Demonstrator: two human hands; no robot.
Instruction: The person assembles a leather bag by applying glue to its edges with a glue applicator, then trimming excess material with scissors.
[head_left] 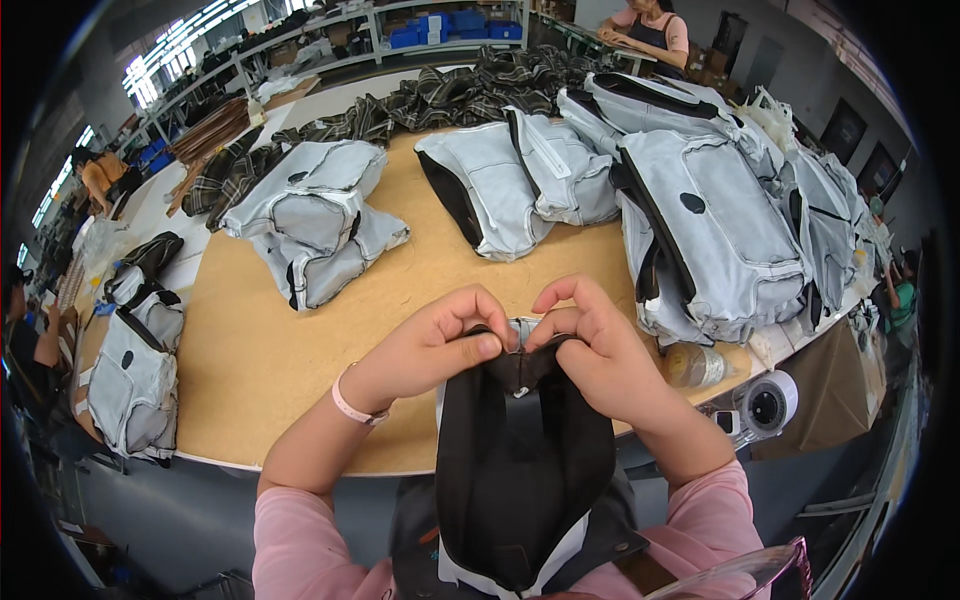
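A black bag (480, 450) with a grey-white edge hangs open in front of my body, its dark inside facing up. My left hand (450, 345) pinches the far edge of its mouth between thumb and fingers. Close beside it, my right hand (605, 350) grips the same edge on the other side of a short seam, its index finger arched. A small light patch of the bag shows between my fingertips. Below them, a tiny white piece sits on the dark fabric. My fingers partly hide the edge itself.
Several grey-white unfinished bags stand on the tan table (350, 400): a large one (715, 230) at right, a pair (500, 190) at the back, others (320, 220) at left. Plaid fabric (430, 100) lies behind. A small round fan (768, 405) is beside the right edge. Co-workers are farther off.
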